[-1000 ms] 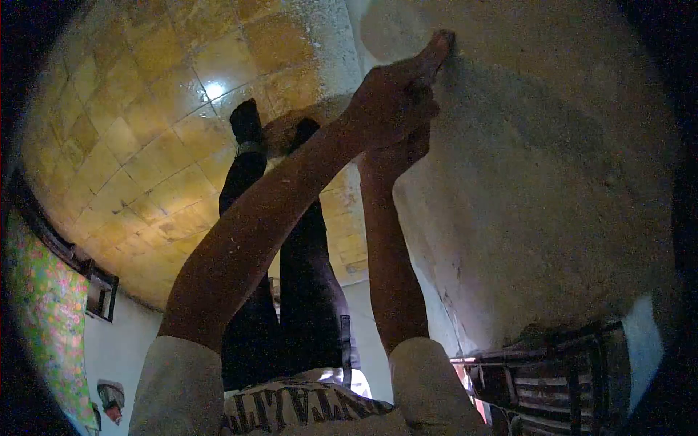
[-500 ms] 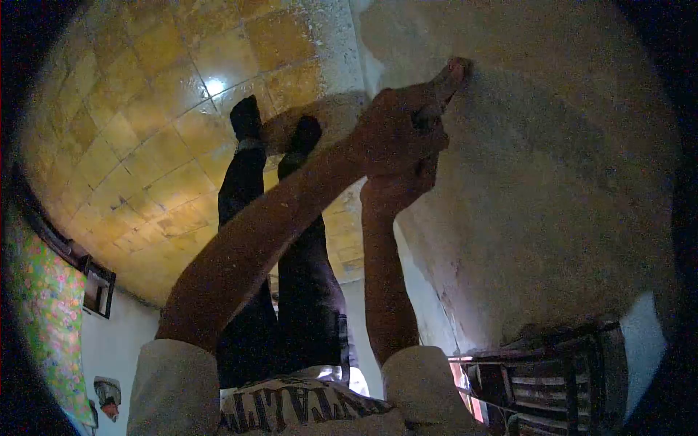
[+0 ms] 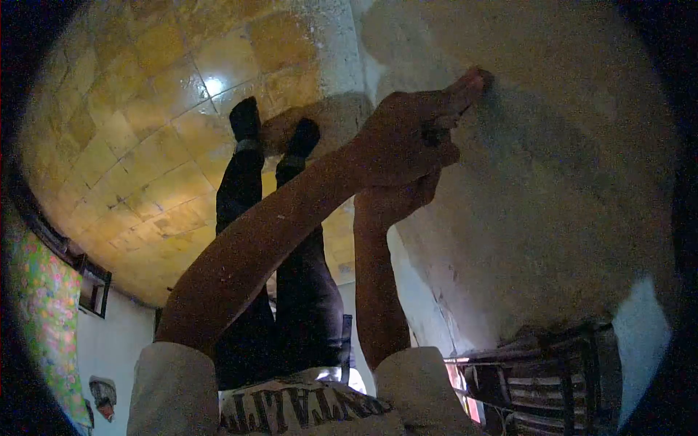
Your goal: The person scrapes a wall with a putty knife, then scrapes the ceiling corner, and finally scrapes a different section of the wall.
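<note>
The left hand (image 3: 407,138) of the person is in front of the rough grey-brown wall (image 3: 567,211), with its arm crossing toward the right side. One of its fingers (image 3: 472,86) is stretched out to the wall, and the others are bent; whether the tip touches the surface, one cannot tell. A dark patch is seen among the bent fingers, but it is too dim to say if something is held there. The right hand (image 3: 396,205) is just below the left one and partly hidden by it; its fingers look curled, and what they hold cannot be told. The feet (image 3: 246,120), in dark socks, stand on the shiny yellow tiled floor (image 3: 123,109). Dark slatted furniture (image 3: 545,389) is at the lower right.
</note>
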The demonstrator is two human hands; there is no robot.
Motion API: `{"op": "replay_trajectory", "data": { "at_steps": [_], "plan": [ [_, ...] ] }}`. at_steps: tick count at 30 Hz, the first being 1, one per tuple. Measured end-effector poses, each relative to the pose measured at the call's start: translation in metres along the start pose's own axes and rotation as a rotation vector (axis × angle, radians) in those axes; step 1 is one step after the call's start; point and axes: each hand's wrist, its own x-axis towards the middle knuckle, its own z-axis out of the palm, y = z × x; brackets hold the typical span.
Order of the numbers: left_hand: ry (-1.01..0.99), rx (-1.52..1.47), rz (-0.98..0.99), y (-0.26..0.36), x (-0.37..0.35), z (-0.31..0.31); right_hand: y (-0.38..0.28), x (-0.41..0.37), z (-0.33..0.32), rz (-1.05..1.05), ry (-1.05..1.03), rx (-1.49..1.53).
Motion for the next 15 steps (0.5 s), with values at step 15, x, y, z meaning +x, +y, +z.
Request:
{"op": "replay_trajectory", "data": {
  "at_steps": [15],
  "plan": [
    [0.016,0.021,0.001,0.022,0.004,0.013,-0.029,0.015,-0.03,-0.111,-0.029,-0.157]
  ]
}}
